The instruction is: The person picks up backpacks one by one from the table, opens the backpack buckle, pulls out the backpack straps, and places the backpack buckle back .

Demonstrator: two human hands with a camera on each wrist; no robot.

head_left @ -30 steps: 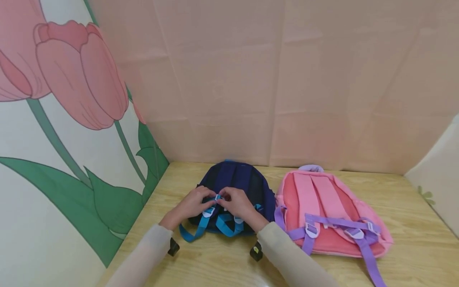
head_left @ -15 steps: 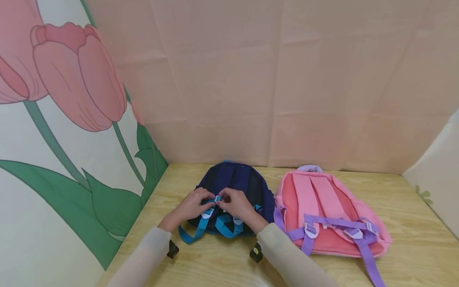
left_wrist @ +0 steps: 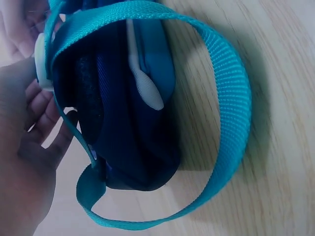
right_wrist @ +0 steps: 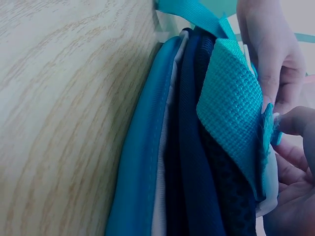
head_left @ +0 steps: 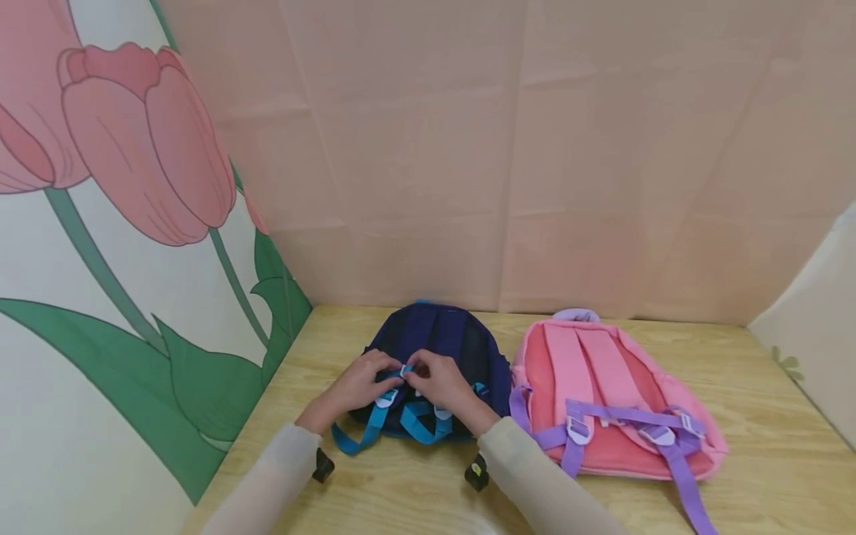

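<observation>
A small navy backpack (head_left: 435,321) lies on the table with its shoulder straps facing up. Over its lower half, my left hand (head_left: 357,383) and right hand (head_left: 443,380) meet fingertip to fingertip. Between them they pinch a small white buckle (head_left: 404,370) on a blue webbing strap, the left from its left side and the right from its right. Loose ends of blue webbing (head_left: 361,443) hang below. In the left wrist view a wide loop of webbing (left_wrist: 234,93) curves out over the table; in the right wrist view folded webbing (right_wrist: 231,93) partly hides the fingertips.
Close on the right lies a pink backpack (head_left: 565,364) with purple straps (head_left: 685,479) trailing toward the near edge. A peach cloth (head_left: 414,186) backs the wooden table (head_left: 394,494), and a tulip-printed panel (head_left: 140,148) stands on the left.
Both hands stay at the buckle, with at most tiny finger movements. The head view has shifted very slightly; the backpacks lie as before.
</observation>
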